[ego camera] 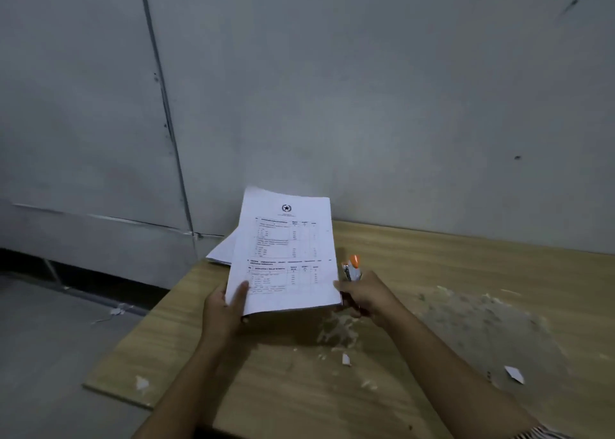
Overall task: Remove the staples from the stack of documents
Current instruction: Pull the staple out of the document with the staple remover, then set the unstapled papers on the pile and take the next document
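From the head camera, the left hand (223,309) grips the near left corner of the document (286,252), lifted above the table (466,272), its long axis running away toward the wall. The right hand (362,294) touches its near right edge, fingers curled round what looks like a staple remover (352,268). Printed tables cover the white top page; more papers (223,250) lie behind.

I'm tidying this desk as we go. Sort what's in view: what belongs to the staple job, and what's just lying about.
For the job:
- document, held up by the left hand
- orange and silver staple tool, gripped in the right hand, which also touches the document's edge
- other papers behind it on the table

Lying about:
- paper scraps on the table
- pale crumbs
- scrap on the floor
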